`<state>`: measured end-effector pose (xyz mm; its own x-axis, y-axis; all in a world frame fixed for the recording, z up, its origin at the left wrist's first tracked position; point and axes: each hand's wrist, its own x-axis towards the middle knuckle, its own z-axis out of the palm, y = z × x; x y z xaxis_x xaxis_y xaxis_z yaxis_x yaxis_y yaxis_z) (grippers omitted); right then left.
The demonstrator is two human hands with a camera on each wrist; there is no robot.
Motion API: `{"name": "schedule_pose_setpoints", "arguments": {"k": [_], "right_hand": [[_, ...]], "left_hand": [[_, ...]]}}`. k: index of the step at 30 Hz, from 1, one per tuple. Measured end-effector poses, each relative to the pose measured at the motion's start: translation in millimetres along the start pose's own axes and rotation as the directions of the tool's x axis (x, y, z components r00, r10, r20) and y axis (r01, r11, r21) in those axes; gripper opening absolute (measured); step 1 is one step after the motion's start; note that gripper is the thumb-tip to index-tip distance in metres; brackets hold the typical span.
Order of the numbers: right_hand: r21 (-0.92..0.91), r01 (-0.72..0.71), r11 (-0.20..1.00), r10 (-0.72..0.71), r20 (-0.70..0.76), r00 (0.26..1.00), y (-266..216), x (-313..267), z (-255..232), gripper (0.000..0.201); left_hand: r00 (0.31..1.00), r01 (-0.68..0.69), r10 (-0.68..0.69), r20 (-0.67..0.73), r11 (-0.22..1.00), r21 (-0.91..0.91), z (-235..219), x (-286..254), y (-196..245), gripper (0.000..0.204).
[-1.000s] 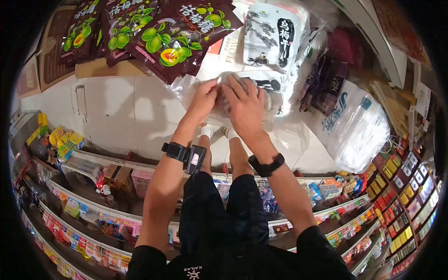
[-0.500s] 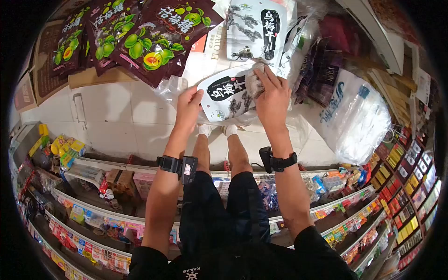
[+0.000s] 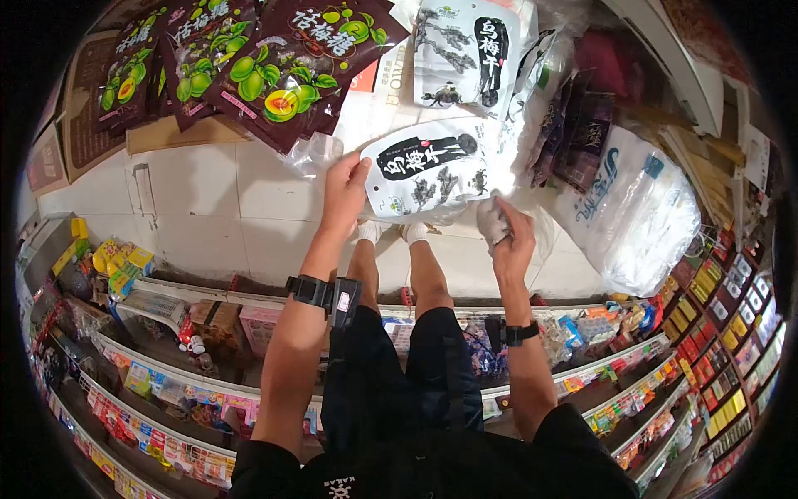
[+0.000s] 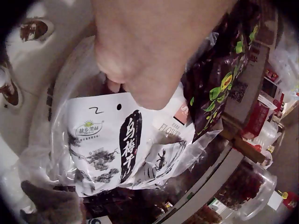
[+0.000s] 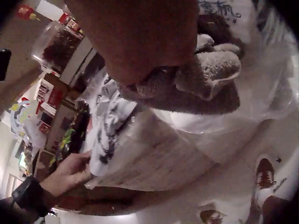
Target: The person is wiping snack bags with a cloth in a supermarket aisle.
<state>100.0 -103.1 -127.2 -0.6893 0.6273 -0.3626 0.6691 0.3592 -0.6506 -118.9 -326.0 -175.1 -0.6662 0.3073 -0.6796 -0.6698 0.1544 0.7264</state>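
Observation:
The left hand (image 3: 344, 190) pinches the end of a white pouch (image 3: 424, 169) with black lettering, thumb on its printed face; the left wrist view shows this hand (image 4: 140, 60) at the top edge of the pouch (image 4: 96, 144). Bunched in the right hand (image 3: 513, 241) is a greyish cloth (image 3: 492, 220), just off the pouch's right end. In the right wrist view the cloth (image 5: 210, 74) looks fuzzy and folded under the fingers. Another white pouch (image 3: 461, 54) lies beyond the held one.
Several dark plum-candy bags (image 3: 299, 71) lie at the upper left. Crumpled purple packets (image 3: 582, 141) and a filled clear plastic bag (image 3: 636, 212) are on the right. Shelves of snacks (image 3: 174, 387) run behind the person's legs. A carton (image 3: 91, 108) stands at the far left.
The right hand with the cloth has moved from the pouch's face down and right, off its end. The held pouch, earlier covered by both hands, now shows its printed face more fully.

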Motion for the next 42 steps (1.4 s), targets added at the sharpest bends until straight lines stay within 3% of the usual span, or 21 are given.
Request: {"name": "schedule_pose_setpoints", "arguments": {"k": [3,6,9,11,14,15,16,18,21,22,24,26,28,30,32,35,37,38,40,41,42], "right_hand": [[-0.192,0.259,0.947,-0.301,-0.236,0.924,-48.0,11.7,-0.4,0.070],[-0.198,0.199,0.960,-0.256,-0.331,0.908,-66.3,41.0,23.5,0.073],[-0.044,0.167,0.985,-0.171,-0.377,0.910,-65.9,36.5,28.9,0.068],[0.016,0.171,0.985,-0.153,-0.372,0.915,-61.0,31.7,26.7,0.066],[0.205,0.175,0.963,-0.032,-0.557,0.830,-61.2,36.7,9.7,0.063],[0.228,0.271,0.935,-0.095,-0.575,0.813,-67.2,42.4,16.2,0.067],[-0.029,0.261,0.965,-0.238,-0.515,0.823,-73.1,43.7,22.0,0.071],[-0.284,0.262,0.922,-0.347,-0.309,0.886,-85.3,41.9,55.1,0.069],[-0.401,0.285,0.871,-0.401,-0.242,0.884,-119.0,30.2,86.5,0.064],[-0.397,0.282,0.874,-0.396,-0.242,0.886,-122.1,24.2,96.7,0.064],[-0.358,0.527,0.770,-0.573,-0.025,0.819,-119.8,13.3,110.5,0.053],[-0.340,0.570,0.748,-0.595,0.035,0.803,-112.2,3.6,108.9,0.049],[-0.313,0.620,0.720,-0.627,0.089,0.774,-103.8,6.9,104.6,0.045],[-0.214,0.727,0.653,-0.695,0.212,0.687,-83.5,4.2,81.2,0.039],[-0.198,0.725,0.660,-0.688,0.228,0.689,-69.9,2.2,55.9,0.034],[-0.136,0.647,0.750,-0.626,0.170,0.761,-22.4,-13.5,36.8,0.036],[-0.190,0.444,0.876,-0.446,0.034,0.894,0.5,-23.2,21.5,0.045],[-0.192,0.445,0.875,-0.449,0.024,0.893,10.1,-29.9,15.5,0.045],[-0.112,0.220,0.969,-0.225,-0.040,0.974,26.0,-50.5,4.0,0.051],[-0.106,0.215,0.971,-0.221,-0.046,0.974,33.1,-63.2,0.1,0.051],[-0.067,0.139,0.988,-0.142,-0.036,0.989,40.4,-73.7,-1.6,0.052]], "left_hand": [[0.998,0.056,-0.057,0.033,0.997,0.047,-5.1,-2.1,-5.4,0.026],[0.998,0.042,-0.044,0.046,0.998,0.048,-3.7,3.2,-5.3,0.027],[0.999,-0.030,0.028,0.035,0.998,0.061,-0.7,2.7,-0.6,0.027],[1.000,0.019,-0.020,0.012,0.998,0.052,2.1,-5.0,6.0,0.027],[0.999,0.046,-0.046,0.001,0.999,0.004,4.7,-5.8,7.5,0.027],[0.999,0.046,-0.046,0.000,0.999,0.002,4.6,-3.3,5.9,0.027],[0.999,0.036,-0.036,0.013,0.999,0.006,3.2,-2.5,2.5,0.027],[0.999,0.024,-0.024,0.028,1.000,0.013,0.6,-0.6,-2.8,0.027],[0.995,-0.099,0.094,0.040,0.982,0.161,-5.7,1.1,-3.4,0.026],[0.998,-0.045,0.036,0.051,0.982,0.181,-9.1,0.9,-1.2,0.026],[0.998,0.008,-0.022,0.067,0.980,0.201,-10.5,0.1,1.1,0.026],[0.995,0.067,-0.068,0.074,0.998,0.014,-8.9,-1.4,3.9,0.026],[0.999,0.039,-0.039,0.031,0.999,0.016,-3.2,1.4,4.0,0.025],[0.999,0.039,-0.039,-0.012,0.999,0.014,-2.9,-3.2,-1.2,0.025],[0.998,0.016,-0.016,0.053,1.000,0.015,-1.9,-1.0,-1.4,0.026],[1.000,0.020,-0.021,0.006,1.000,0.011,1.9,-2.6,-2.7,0.026],[1.000,0.000,0.000,0.017,1.000,0.007,11.7,-15.3,13.3,0.025],[1.000,-0.017,0.017,0.024,1.000,-0.003,19.8,-23.3,23.0,0.025],[0.996,-0.063,0.068,0.052,0.993,-0.101,26.6,-36.0,26.9,0.025],[0.967,-0.246,0.226,0.119,0.948,0.201,17.9,-37.4,22.3,0.031],[0.907,-0.422,0.353,0.231,0.779,0.465,14.0,-39.3,20.9,0.038]]}}
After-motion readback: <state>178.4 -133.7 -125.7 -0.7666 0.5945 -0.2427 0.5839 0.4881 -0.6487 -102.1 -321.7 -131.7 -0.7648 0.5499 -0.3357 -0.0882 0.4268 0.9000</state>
